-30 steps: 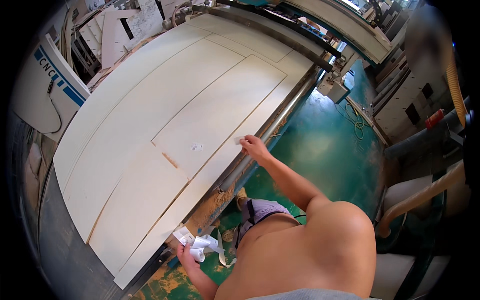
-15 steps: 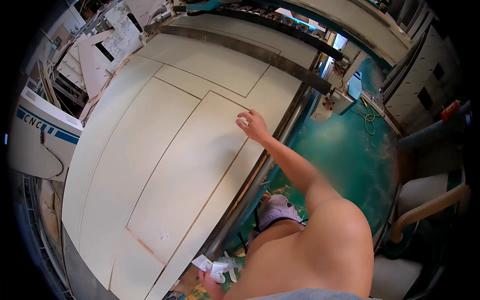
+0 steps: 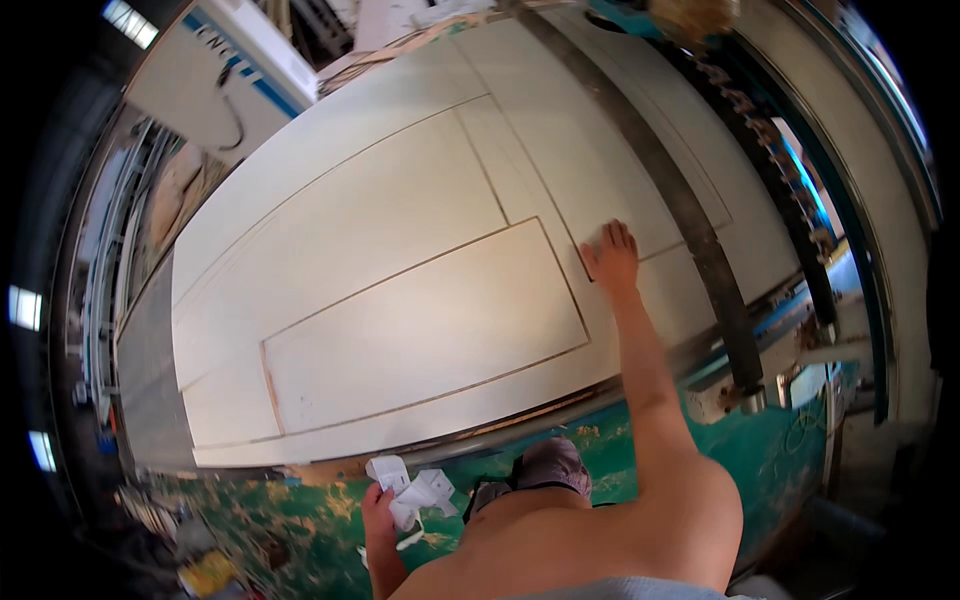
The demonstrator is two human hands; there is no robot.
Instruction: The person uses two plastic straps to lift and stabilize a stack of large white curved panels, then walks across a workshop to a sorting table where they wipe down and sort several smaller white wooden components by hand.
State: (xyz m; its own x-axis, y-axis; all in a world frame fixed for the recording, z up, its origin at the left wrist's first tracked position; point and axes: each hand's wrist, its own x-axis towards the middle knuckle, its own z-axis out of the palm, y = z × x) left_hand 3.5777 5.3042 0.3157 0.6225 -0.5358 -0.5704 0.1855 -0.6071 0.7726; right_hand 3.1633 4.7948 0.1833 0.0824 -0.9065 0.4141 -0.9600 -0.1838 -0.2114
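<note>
Several white paper slips (image 3: 428, 491) hang in our left grip (image 3: 378, 514), which is pinched around them just off the near edge of the grooved white sheet (image 3: 430, 335). Our right grip (image 3: 614, 262) rests on the sheet, fingers extended and unclenched; whether anything lies beneath, we cannot tell. Leaning could shift a piece if its groove runs through, loose slips could snag or drop, and the dark bar (image 3: 655, 150) nearby could catch our fingers if it moved.

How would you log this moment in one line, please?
left hand: holding white paper; right hand: palm down on board; dark bar: across board
</note>
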